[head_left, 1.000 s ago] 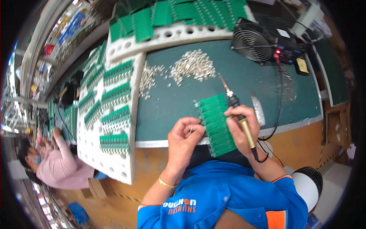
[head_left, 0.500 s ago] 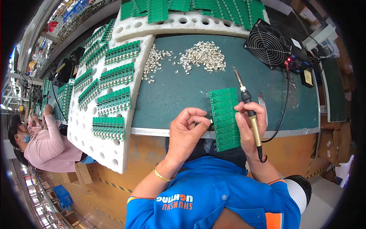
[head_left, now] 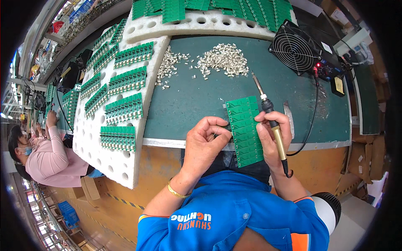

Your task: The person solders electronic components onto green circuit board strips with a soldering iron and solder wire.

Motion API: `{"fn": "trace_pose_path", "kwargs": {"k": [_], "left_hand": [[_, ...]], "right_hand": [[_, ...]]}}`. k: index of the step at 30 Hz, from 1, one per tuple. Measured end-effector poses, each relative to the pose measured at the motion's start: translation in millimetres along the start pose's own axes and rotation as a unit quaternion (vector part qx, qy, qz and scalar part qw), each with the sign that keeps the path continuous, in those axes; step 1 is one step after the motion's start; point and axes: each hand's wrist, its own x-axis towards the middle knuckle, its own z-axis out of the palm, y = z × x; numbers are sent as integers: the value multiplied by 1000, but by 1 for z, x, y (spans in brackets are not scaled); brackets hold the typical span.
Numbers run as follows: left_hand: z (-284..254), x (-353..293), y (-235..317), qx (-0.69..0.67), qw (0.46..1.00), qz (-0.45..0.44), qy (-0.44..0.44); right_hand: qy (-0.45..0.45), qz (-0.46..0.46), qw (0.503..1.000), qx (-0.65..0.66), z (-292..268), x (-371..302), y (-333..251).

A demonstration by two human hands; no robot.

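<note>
Upright at the bench's near edge is a long green circuit board [head_left: 246, 136], its flat side showing and metal pins along its left edge. My right hand [head_left: 272, 136] is closed around a soldering iron [head_left: 277, 138] with a gold handle, its tip pointing away over the bench. The same hand's thumb and fingers meet the board's right edge. At the board's left edge, my left hand [head_left: 207, 140] is closed in a pinch, a thin wire, seemingly solder, showing between its fingers. Whatever lies at its fingertips is hidden.
Loose white connectors [head_left: 224, 60] lie heaped on the green bench [head_left: 188, 104]. A white foam rack [head_left: 115, 163] on the left carries finished-looking boards [head_left: 118, 138]; more boards lie at the back. Far right are a fan [head_left: 295, 48] and a soldering station [head_left: 328, 69]. A co-worker [head_left: 52, 159] sits left.
The board's upper end has shifted slightly left, and the iron's tip with it. A white connector that showed at my left fingertips is now out of sight. Both grips stay the same.
</note>
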Motion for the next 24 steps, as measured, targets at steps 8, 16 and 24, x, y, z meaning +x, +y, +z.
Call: {"fn": "trace_pose_path", "kwargs": {"k": [8, 16, 24], "left_hand": [[0, 0, -2, 24, 1000, 1, 10], [0, 0, -1, 7, 1000, 9, 6], [2, 3, -7, 16, 999, 30, 21]], "right_hand": [[-1, -17, 1000, -17, 0, 1, 0], [17, -4, 1000, 8, 2, 1, -3], [-5, -1, 1000, -8, 0, 0, -1]]}}
